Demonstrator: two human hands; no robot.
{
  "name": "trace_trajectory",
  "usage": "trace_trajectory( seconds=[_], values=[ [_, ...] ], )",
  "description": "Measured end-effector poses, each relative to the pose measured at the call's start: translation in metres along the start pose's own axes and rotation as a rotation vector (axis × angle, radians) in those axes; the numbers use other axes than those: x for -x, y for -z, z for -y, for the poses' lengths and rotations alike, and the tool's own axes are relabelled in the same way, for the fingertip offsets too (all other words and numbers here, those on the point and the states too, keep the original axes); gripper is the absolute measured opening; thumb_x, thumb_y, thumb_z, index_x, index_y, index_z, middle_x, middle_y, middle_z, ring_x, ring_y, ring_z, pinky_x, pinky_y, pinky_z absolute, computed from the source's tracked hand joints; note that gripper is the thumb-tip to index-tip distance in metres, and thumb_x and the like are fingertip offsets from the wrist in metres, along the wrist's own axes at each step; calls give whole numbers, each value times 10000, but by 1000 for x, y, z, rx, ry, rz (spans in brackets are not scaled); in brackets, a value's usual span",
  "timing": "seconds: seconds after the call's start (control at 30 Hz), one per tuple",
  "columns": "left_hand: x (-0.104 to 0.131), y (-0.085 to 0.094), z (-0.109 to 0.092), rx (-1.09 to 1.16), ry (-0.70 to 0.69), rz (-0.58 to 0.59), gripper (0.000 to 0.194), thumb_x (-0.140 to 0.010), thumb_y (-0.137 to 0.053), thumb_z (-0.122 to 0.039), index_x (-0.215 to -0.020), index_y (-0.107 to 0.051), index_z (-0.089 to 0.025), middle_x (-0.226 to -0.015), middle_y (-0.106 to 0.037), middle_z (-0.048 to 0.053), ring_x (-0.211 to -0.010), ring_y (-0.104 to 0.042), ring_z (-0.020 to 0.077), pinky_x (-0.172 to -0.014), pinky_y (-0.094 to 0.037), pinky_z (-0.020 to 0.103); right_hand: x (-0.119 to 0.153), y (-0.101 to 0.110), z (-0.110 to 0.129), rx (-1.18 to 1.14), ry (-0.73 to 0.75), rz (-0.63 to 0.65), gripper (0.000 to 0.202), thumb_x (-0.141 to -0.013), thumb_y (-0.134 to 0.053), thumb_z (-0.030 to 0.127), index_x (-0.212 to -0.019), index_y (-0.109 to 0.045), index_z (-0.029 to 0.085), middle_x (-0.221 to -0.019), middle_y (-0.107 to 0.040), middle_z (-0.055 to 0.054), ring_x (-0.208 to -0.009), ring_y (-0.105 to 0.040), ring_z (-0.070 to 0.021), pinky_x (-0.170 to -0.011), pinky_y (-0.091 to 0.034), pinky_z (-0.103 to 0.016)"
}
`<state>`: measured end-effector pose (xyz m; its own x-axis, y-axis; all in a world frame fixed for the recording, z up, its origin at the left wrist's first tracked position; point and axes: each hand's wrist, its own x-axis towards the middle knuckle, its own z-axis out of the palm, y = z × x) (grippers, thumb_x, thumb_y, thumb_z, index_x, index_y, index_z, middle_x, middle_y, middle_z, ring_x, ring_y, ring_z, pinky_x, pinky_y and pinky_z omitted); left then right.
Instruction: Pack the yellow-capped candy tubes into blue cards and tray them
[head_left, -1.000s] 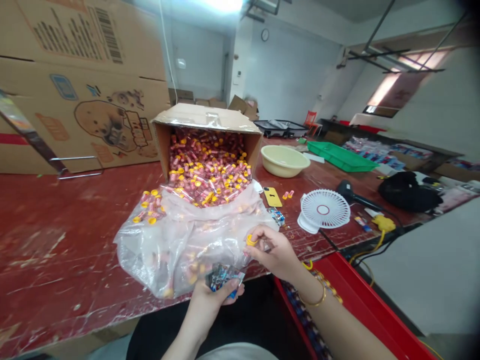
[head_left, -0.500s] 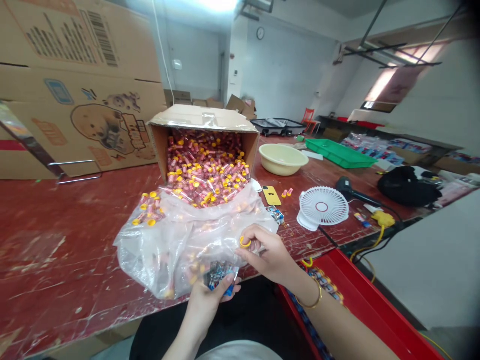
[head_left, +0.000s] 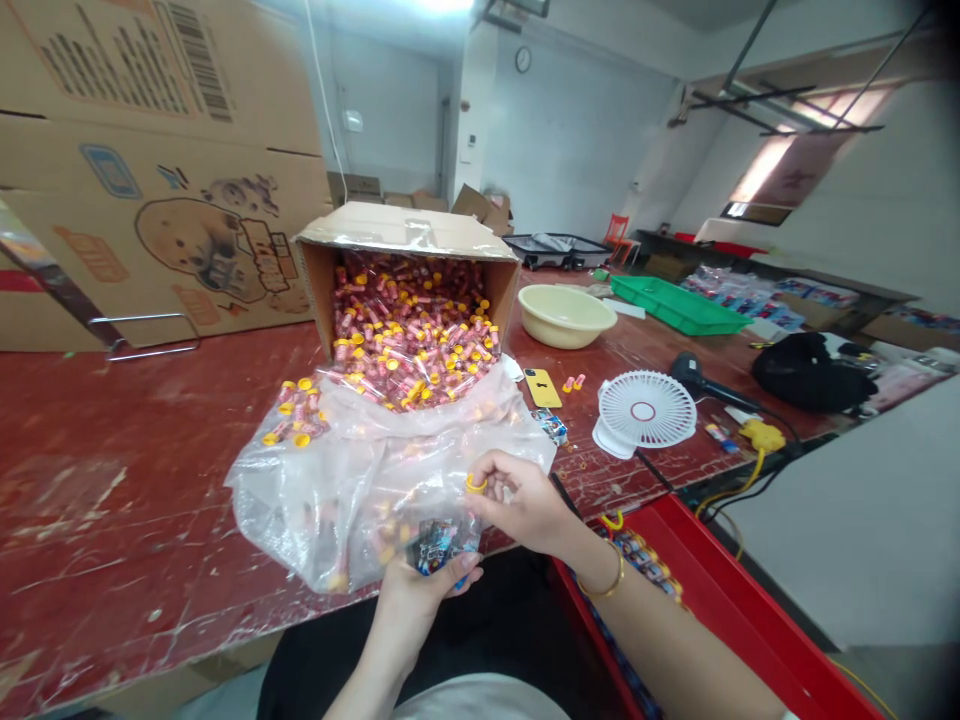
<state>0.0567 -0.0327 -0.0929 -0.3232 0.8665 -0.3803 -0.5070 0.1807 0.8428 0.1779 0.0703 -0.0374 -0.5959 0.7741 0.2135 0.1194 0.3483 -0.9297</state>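
My left hand [head_left: 420, 592] is closed on a small stack of dark blue printed packets [head_left: 441, 540], held just over the front edge of the table. Above and right of it, my right hand [head_left: 525, 502] pinches a small yellow-rimmed piece [head_left: 475, 485] between thumb and fingers; the rest of that piece is hidden. Both hands are over the clear plastic bag [head_left: 337, 490], which spills from a cardboard box [head_left: 409, 232]. Many small pink tubes with yellow caps [head_left: 420, 345] fill the box, and several more lie on the bag's left side.
Right of the bag are a yellow phone [head_left: 542, 388], two loose pink tubes, a white fan [head_left: 646, 412] and a cream basin [head_left: 564, 318]. A green tray [head_left: 679, 305] lies farther back. A red bin [head_left: 720, 590] stands below the table edge at right. Large cartons [head_left: 150, 170] stand at left.
My right hand has moved slightly left with the yellow-rimmed piece, nearer the packets. The packets in my left hand look a little more fanned out.
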Motion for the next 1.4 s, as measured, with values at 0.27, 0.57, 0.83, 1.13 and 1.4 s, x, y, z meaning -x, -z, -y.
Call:
trace_trajectory(
  seconds=[0.27, 0.57, 0.83, 1.13, 1.4],
  values=[
    [9, 0, -10, 39, 181, 141, 340, -658, -788, -339, -905, -709, -119, -902, -765, 150, -853, -714, 282, -644, -595, 318, 10, -12, -37, -506, -211, -12, 313, -741, -700, 439, -779, -530, 179, -786, -641, -19, -640, -557, -109, -615, -460, -244],
    [9, -16, -18, 183, 231, 134, 245, -776, -693, -283, -967, -690, -129, -883, -765, 112, -841, -713, 244, -679, -594, 322, 38, -22, -35, -366, -46, 43, 293, -761, -682, 433, -862, -525, 207, -1091, -554, -59, -853, -591, -163, -739, -506, -308],
    [8, -13, -14, 173, 176, 139, 317, -702, -751, -356, -917, -703, -128, -806, -748, 94, -806, -701, 239, -649, -574, 282, 56, -44, -29, -45, -34, -37, 626, -568, -715, 83, -1064, -378, 259, -1057, -461, -23, -861, -547, -146, -691, -516, -268],
    [14, -14, -11, 137, 88, 119, 294, -631, -805, -284, -871, -708, -145, -661, -691, 14, -625, -627, 158, -610, -549, 278, 56, -39, -23, -131, -79, 58, 567, -615, -644, 79, -1046, -324, 262, -894, -478, 18, -667, -527, -97, -509, -459, -200],
    [14, -17, -10, 129, 71, 102, 318, -623, -811, -264, -887, -698, -129, -686, -687, 27, -616, -617, 162, -555, -539, 266, 57, -39, -23, -69, -4, 19, 543, -617, -664, 98, -1014, -329, 256, -923, -473, 6, -795, -525, -137, -664, -483, -266]
  ],
)
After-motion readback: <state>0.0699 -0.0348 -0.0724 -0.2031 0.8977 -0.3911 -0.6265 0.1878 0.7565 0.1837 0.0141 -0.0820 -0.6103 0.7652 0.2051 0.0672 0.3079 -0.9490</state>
